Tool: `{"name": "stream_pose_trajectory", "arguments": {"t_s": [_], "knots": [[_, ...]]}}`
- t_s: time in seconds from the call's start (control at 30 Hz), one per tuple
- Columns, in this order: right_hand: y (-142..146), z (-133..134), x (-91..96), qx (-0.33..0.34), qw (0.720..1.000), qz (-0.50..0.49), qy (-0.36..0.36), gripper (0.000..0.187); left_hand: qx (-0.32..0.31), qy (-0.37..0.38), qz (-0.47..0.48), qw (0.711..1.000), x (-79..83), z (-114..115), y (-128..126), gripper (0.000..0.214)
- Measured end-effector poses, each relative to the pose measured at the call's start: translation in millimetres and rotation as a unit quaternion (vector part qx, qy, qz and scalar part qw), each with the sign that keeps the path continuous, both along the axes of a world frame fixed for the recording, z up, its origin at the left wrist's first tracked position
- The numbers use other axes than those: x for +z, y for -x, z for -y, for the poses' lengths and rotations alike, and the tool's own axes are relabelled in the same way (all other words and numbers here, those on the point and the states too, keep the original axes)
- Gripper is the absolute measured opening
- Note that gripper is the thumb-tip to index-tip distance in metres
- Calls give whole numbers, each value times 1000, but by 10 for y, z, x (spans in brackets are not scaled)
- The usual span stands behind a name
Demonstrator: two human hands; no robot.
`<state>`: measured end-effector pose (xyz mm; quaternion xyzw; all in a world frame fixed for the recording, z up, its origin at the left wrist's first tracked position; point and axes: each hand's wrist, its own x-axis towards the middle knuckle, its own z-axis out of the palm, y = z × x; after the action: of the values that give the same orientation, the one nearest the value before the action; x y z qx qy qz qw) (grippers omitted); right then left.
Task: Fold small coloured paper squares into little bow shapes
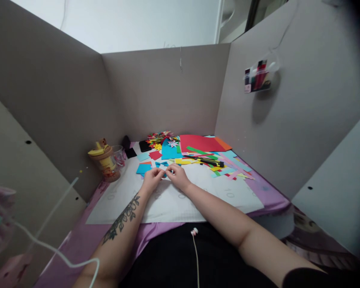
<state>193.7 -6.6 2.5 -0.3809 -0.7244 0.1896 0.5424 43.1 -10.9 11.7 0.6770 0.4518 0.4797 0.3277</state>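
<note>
Both hands meet at the far part of the white cutting mat [222, 196], which lies on the purple-covered desk [270, 193]. The left hand [151, 179] and the right hand [177, 176] share a blue paper piece [165, 174], fingers pinched together on it from either side. It is small and mostly hidden by them. Just behind lie blue paper squares [144, 168], a black-and-yellow utility knife [207, 161] on loose coloured strips [232, 173], and a red sheet [199, 143]. A jar [108, 164] with a yellow lid stands left of the mat.
</note>
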Motion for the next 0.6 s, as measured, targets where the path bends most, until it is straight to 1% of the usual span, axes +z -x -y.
{"name": "stream_pose_trajectory", "arguments": {"t_s": [0.13,0.33,0.4,0.5,0.6], "knots": [[24,15,5,-1,997,-47,59,6,13,-9,-22,1000,-12,-7,-1,24],[43,14,-4,38,994,-69,81,2,27,-38,-57,997,-24,-21,-22,18],[49,-1,-17,45,992,-80,91,3,11,-37,-55,998,-29,-29,-25,16],[51,-32,-42,50,989,-94,106,7,-30,-16,-26,999,-49,-51,-23,13],[41,-69,-73,52,987,-106,108,9,-58,-6,4,998,-77,-76,-17,16]]}}
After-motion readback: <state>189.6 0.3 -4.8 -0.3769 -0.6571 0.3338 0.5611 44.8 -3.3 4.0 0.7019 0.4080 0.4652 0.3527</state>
